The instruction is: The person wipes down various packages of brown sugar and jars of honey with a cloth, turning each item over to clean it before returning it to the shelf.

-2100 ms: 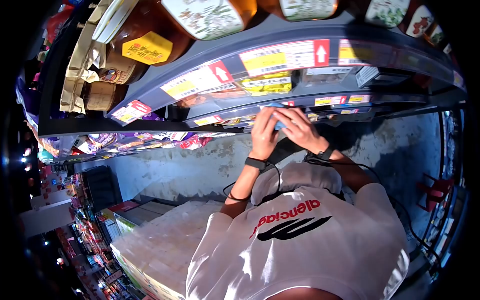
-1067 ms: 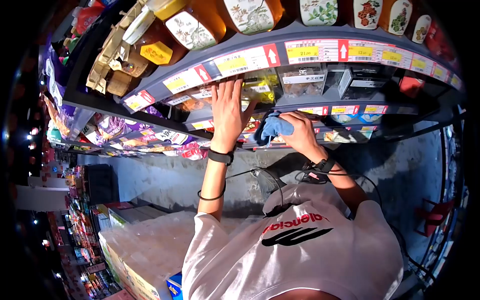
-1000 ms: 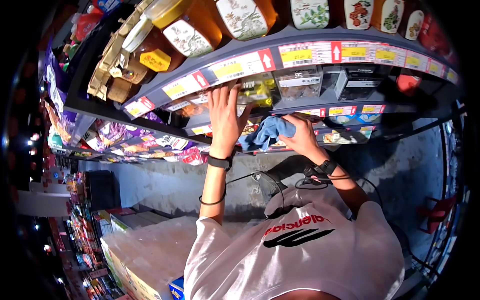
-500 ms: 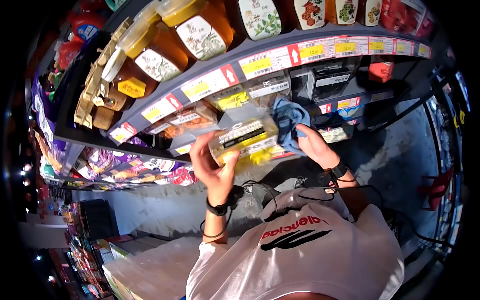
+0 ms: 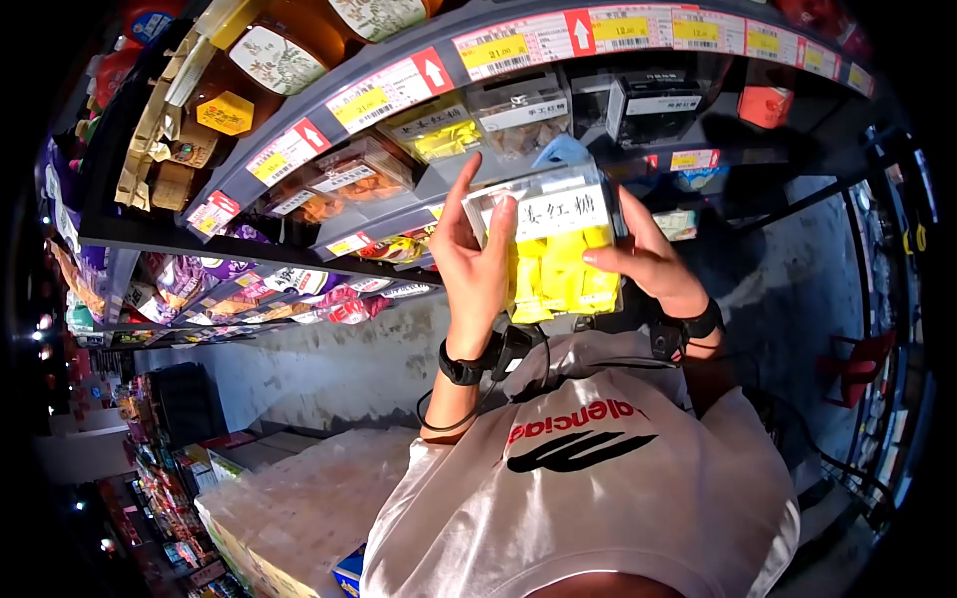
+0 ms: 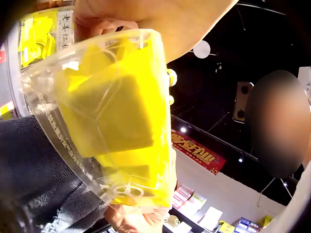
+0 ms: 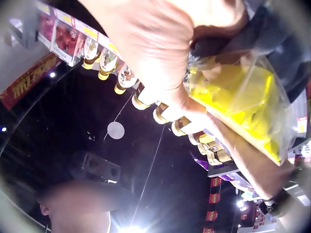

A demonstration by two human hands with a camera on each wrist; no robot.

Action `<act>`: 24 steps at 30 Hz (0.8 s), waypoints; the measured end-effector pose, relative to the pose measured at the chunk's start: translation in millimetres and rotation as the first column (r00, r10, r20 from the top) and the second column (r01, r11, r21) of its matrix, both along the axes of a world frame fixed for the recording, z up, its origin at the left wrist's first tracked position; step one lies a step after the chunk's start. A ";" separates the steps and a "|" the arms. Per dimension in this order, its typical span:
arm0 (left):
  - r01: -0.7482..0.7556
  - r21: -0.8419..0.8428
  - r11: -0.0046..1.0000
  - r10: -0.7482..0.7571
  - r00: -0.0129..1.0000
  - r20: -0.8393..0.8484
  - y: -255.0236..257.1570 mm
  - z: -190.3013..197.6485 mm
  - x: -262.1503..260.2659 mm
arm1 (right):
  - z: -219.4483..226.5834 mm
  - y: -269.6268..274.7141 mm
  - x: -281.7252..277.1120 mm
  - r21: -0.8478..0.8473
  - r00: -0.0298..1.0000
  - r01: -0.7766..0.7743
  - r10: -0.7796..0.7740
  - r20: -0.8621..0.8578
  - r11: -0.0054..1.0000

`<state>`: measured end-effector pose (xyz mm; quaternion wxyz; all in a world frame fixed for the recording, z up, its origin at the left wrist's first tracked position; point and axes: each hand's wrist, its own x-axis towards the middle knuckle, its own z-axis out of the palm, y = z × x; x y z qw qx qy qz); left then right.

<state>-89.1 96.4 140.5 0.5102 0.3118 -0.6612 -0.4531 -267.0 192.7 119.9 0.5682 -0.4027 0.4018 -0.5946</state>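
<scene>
A clear plastic box point(image 5: 558, 239) of yellow-wrapped pieces, with a white label in Chinese characters, is up between both hands in front of the shelf. My left hand point(image 5: 477, 264) grips its left side, thumb across the front and index finger pointing upward. On the right side, my right hand point(image 5: 653, 261) lays its thumb over the front while its other fingers go behind. A blue cloth point(image 5: 563, 151) shows above the box's back edge, bunched between right hand and box; most of it is hidden. In the left wrist view the dark blue cloth point(image 6: 43, 170) lies against the box.
A similar box with yellow pieces point(image 5: 444, 135) stands on the shelf behind, beside a box of brown pieces point(image 5: 523, 115) and a black box point(image 5: 653, 110). Honey jars point(image 5: 274, 60) line the shelf above the price strip point(image 5: 379, 92). A plastic-covered stack point(image 5: 299, 488) stands at lower left.
The left hand reached into the shelf and drew out the yellow box. The right hand brought the cloth to it, and the box has turned label-up towards the head camera.
</scene>
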 end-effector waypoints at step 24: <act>0.271 0.336 0.902 -0.165 0.936 -0.311 16.8 -1.6 -23.0 | 13.6 12.1 26.9 -0.702 0.199 0.197 -0.729 -0.655 0.685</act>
